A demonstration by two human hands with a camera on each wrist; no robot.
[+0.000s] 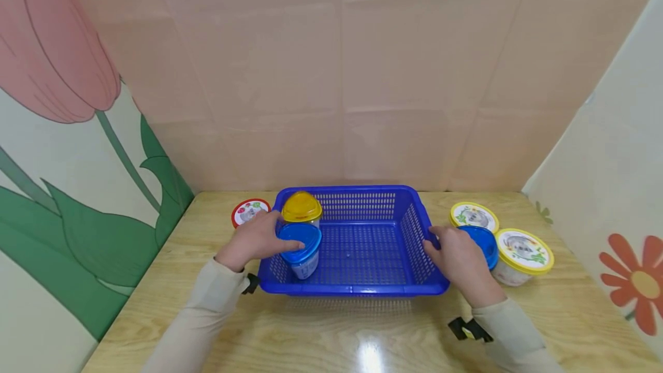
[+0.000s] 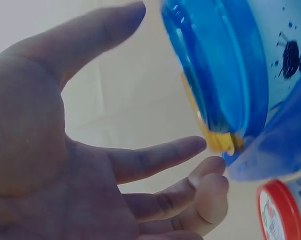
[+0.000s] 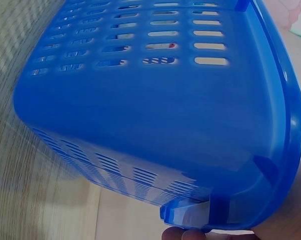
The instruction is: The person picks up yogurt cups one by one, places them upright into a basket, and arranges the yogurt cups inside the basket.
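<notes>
The blue-lidded tub is set in the left end of the blue perforated basket, before a yellow-lidded tub. Beside it, the left hand is held spread, released; the basket's right rim is gripped by the right hand.

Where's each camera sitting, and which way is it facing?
Head: worn on the head, facing forward and down at the blue basket; left hand, right hand and sleeves show.
Left wrist: worn there, facing past that hand's palm and fingers toward the blue-lidded tub.
Right wrist: worn there, facing the basket's outer wall; fingertips show at the bottom edge.
Shared: head and left-wrist views both show that blue-lidded tub and the red-lidded tub.
</notes>
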